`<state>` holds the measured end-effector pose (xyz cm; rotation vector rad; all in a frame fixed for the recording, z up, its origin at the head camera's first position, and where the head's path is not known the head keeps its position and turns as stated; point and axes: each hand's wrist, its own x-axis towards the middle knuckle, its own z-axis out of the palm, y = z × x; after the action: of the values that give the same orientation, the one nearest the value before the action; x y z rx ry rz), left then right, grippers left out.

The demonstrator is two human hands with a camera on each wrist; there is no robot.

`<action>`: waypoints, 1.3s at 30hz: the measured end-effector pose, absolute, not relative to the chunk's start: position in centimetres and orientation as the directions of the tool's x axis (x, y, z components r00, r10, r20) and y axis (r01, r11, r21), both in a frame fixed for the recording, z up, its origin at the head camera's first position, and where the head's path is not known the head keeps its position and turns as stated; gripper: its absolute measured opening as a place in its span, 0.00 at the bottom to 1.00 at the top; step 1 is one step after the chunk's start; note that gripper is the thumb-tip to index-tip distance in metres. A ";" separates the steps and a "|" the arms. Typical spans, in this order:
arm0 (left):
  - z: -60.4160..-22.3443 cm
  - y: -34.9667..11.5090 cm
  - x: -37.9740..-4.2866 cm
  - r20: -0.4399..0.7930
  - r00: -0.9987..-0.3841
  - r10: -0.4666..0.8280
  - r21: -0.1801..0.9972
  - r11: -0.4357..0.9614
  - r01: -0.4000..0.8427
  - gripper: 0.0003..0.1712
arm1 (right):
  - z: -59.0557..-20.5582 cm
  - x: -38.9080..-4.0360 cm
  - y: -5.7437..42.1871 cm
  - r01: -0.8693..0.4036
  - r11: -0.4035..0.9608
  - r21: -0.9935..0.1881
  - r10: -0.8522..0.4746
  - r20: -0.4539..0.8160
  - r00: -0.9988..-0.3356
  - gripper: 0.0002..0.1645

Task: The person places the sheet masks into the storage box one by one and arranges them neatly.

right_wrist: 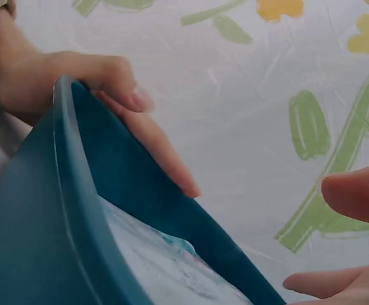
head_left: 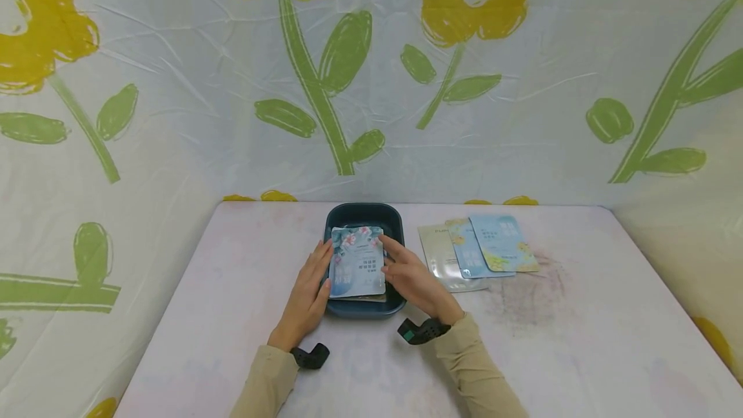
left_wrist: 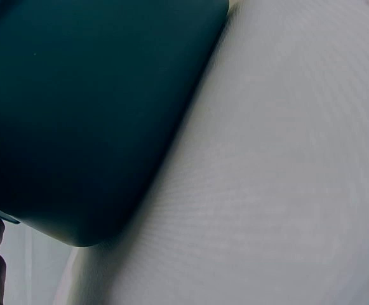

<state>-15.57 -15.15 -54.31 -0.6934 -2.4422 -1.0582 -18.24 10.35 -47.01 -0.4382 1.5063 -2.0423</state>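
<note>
A dark teal plastic bin (head_left: 364,211) stands in the middle of the table. Inside it lies a light blue sheet-mask packet (head_left: 356,279) with pink flowers, and the edge of another packet (head_left: 374,298) peeks out beneath. My left hand (head_left: 304,295) rests along the bin's left rim, fingers extended beside the packet. On the other side, the fingers of my right hand (head_left: 415,276) are spread loosely at the packet's right edge. In the right wrist view, the right thumb (right_wrist: 359,194) and a finger stand apart with nothing between them. The bin's wall (left_wrist: 89,108) fills much of the left wrist view.
To the right of the bin, a silvery packet (head_left: 447,257), a blue packet (head_left: 470,263) and another light blue packet (head_left: 502,240) overlap on the table (head_left: 580,340). A flower-printed cloth (head_left: 232,82) hangs behind the table.
</note>
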 end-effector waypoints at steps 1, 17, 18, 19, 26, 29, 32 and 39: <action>-54.3 -15.1 -15.5 0.522 -0.804 0.283 0.562 0.595 0.574 0.34 | -47.0 -18.2 10.4 0.250 -0.223 -0.942 -0.607 -0.066 -0.792 0.46; -54.4 -14.9 -15.5 0.508 -0.818 0.270 0.565 0.613 0.553 0.34 | -46.6 -18.7 10.9 0.243 -0.291 -0.925 -0.568 -0.038 -0.823 0.44; -54.5 -14.9 -15.5 0.505 -0.820 0.270 0.564 0.615 0.550 0.34 | -46.7 -18.8 11.1 0.220 -0.306 -0.926 -0.566 -0.009 -0.824 0.42; -54.5 -14.9 -15.5 0.503 -0.821 0.270 0.565 0.617 0.548 0.34 | -46.8 -18.9 11.4 0.191 -0.325 -0.926 -0.562 0.026 -0.827 0.40; -54.3 -15.0 -15.4 0.495 -0.827 0.269 0.570 0.618 0.542 0.34 | -47.4 -20.0 13.7 0.027 -0.431 -0.902 -0.470 0.199 -0.860 0.30; -54.3 -15.0 -15.4 0.489 -0.830 0.270 0.574 0.617 0.539 0.34 | -47.8 -20.4 15.0 -0.026 -0.487 -0.873 -0.408 0.255 -0.877 0.28; -54.2 -15.0 -15.4 0.488 -0.830 0.270 0.577 0.614 0.539 0.34 | -48.3 -20.8 16.6 -0.111 -0.528 -0.842 -0.330 0.324 -0.886 0.27; -54.0 -14.9 -15.3 0.494 -0.826 0.272 0.573 0.612 0.545 0.34 | -49.5 -21.5 20.6 -0.304 -0.604 -0.737 -0.057 0.420 -0.906 0.22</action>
<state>-15.30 -14.93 -53.98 -0.6558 -2.4812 -1.0564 -21.53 20.61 -49.51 -0.6757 1.4467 -2.8686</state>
